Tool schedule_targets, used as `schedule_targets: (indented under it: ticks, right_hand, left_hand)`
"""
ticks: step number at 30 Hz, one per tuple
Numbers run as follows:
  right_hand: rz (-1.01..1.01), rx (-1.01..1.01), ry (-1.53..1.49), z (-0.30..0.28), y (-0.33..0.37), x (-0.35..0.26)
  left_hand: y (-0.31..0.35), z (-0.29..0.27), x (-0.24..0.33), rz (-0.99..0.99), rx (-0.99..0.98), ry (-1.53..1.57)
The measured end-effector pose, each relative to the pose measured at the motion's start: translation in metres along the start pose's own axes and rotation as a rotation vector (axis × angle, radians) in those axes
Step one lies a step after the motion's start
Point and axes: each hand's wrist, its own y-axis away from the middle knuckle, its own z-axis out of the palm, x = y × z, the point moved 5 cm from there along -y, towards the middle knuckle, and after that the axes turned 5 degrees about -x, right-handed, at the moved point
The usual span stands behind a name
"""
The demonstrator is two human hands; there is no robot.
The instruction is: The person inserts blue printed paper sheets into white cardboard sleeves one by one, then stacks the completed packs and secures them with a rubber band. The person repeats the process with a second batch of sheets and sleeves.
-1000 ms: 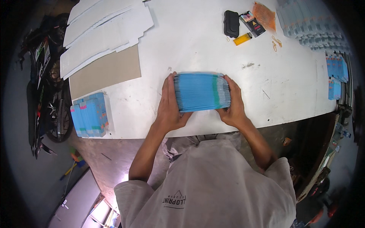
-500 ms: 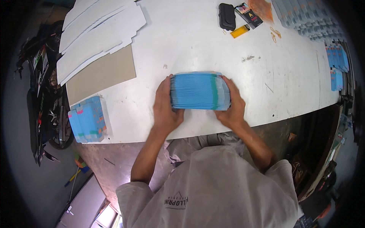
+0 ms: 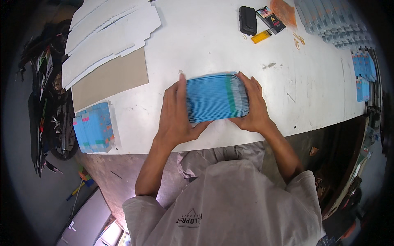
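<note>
A thick stack of flat blue cartons with a green stripe and a pale right end stands at the near middle of the white table. Its many layered edges face me. My left hand presses along the left side, its fingers stretched forward and its thumb at the lower near edge. Around the right end curls my right hand, with fingers at the far corner and thumb at the near one. Between them the two hands grip the stack.
More blue cartons lie at the table's left edge. Beyond them are a brown board and white die-cut sheets. A black pouch, yellow lighter and small black box lie far right, near carton piles.
The left fingers have straightened and shifted slightly along the stack's side. The stack's near face looks a little taller, and its layers are more skewed. The right hand keeps its hold.
</note>
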Motion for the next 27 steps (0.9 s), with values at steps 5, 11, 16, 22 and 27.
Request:
schedule_targets:
  ticks: [5, 11, 16, 22, 27]
  right_hand:
    - [0.035, -0.079, 0.233, -0.013, -0.012, -0.027]
    - [-0.093, -0.161, 0.085, -0.013, -0.036, -0.037]
    - [-0.084, -0.272, 0.379, -0.023, -0.049, -0.061]
    - [-0.112, -0.126, 0.585, -0.001, -0.051, -0.057]
    - [-0.095, -0.280, 0.500, -0.004, -0.068, -0.057]
  left_hand:
    - [-0.029, -0.016, 0.038, -0.227, -0.281, -0.391]
    - [-0.038, -0.007, 0.029, 0.016, -0.206, -0.238]
    - [-0.044, -0.012, 0.046, 0.010, -0.223, -0.386]
    - [-0.044, 0.001, 0.047, 0.019, 0.055, -0.501]
    - [-0.058, -0.007, 0.030, -0.025, -0.161, -0.376]
